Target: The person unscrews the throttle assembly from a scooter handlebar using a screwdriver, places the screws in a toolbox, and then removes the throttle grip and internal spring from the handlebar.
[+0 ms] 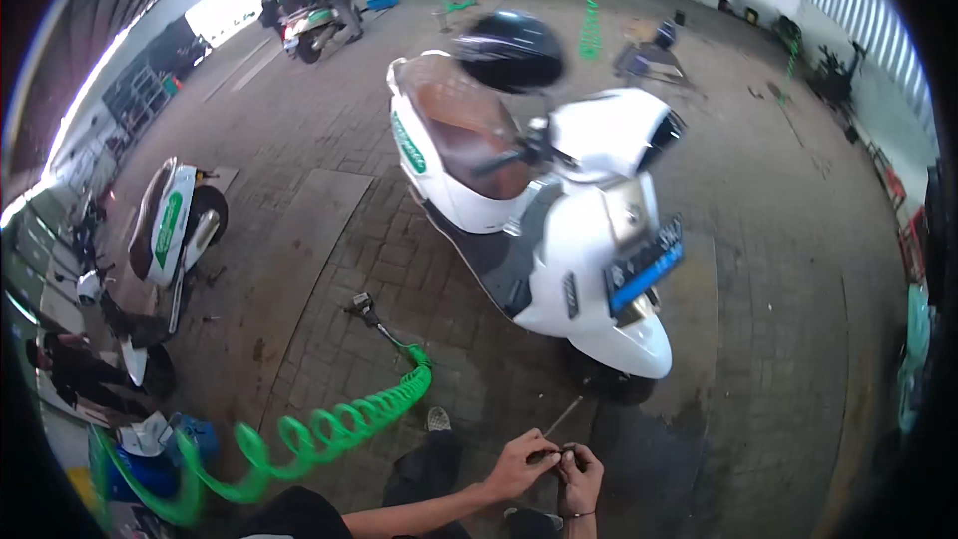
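Both hands (554,469) on thin rod (562,417) below scooter's blue rectangular plate (644,268).

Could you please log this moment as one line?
left hand and right hand: pinching thin rod | scooter: parked ahead | green coiled hose: on floor

On the nose of the white scooter (589,240) in front of me, at about one o'clock from my hands, sits a number plate (645,266): a tilted rectangle, dark along the top and bright blue below. On that scooter's side panel, at eleven o'clock, runs a slanted green sticker (408,144) with pale lettering. Out at nine o'clock, a detached white body panel (172,225) carries a similar long green sticker (168,230). I see no packages or screens.
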Motion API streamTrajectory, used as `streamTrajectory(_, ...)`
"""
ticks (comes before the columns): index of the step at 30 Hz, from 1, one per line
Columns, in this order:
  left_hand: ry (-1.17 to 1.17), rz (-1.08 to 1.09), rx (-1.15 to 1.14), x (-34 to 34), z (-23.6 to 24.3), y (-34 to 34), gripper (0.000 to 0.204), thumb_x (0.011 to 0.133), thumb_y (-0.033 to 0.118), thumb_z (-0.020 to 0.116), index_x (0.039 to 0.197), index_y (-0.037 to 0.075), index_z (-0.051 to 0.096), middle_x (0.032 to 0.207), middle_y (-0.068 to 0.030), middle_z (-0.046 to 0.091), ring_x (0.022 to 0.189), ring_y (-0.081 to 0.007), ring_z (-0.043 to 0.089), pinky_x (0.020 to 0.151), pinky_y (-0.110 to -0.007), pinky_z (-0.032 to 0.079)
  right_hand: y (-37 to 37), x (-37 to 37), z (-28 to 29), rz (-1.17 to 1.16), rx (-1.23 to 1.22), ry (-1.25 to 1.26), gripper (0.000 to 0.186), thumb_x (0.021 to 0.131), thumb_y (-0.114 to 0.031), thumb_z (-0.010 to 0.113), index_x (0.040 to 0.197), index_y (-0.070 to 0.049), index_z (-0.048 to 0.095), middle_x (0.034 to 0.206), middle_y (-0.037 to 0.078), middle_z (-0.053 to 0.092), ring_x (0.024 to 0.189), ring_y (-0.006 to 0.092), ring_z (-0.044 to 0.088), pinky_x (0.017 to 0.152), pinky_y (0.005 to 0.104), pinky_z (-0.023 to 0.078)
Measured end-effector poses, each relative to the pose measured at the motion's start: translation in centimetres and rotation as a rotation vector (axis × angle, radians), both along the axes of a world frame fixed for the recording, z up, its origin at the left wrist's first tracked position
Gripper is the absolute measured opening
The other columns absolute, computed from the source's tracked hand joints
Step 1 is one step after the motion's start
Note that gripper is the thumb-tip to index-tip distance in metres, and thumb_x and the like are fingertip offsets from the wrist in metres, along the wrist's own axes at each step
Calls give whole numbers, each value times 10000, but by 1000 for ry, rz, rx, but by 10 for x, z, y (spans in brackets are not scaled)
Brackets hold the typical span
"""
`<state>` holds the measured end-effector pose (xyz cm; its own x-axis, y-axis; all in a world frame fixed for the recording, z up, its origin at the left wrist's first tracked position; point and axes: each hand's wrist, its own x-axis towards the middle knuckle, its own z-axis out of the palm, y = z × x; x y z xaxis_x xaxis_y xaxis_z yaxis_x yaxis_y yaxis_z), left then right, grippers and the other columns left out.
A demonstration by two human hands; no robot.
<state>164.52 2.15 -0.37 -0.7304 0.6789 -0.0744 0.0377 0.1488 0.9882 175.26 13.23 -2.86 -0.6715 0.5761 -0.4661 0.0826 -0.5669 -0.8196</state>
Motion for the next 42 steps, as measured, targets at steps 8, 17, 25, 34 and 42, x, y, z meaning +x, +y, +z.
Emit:
streamTrajectory(8,246,522,-245,-234,60,-188,202,888,9,670,1083,9,724,867,-18,551,775,-109,515,707,-269,433,-79,-231,-16,257,-32,-56,149,1034,-115,597,1051,13,670,927,89,722,755,145,679,633,284,544)
streamTrajectory(17,438,1306,-605,-318,54,-426,273,978,59,615,1217,-60,671,1103,-84,679,922,-179,598,812,-323,480,-64,-407,-181,523,569,-460,159,886,-53,667,985,-6,782,794,109,744,685,188,718,633,338,576)
streamTrajectory(25,152,1357,-942,-359,-14,-369,305,980,32,610,1273,-38,660,850,-9,553,741,-100,449,623,-291,367,27,-537,-357,347,685,-1005,189,850,-196,729,1002,-134,822,1073,152,764,1082,372,693,973,453,544)
streamTrajectory(34,-57,999,-608,-459,-48,-252,285,969,-3,596,1245,-42,657,839,10,506,718,-76,420,617,-260,364,36,-554,-319,850,830,-874,369,871,-264,714,1214,-128,740,1194,179,731,1063,333,711,956,449,549)
streamTrajectory(42,-697,695,64,-568,-44,-137,276,974,-3,593,1239,-42,657,958,-35,560,785,-91,521,690,-267,455,-70,-552,-63,1322,210,-202,365,983,-303,682,1273,-84,652,1153,93,718,1134,244,663,978,395,499)
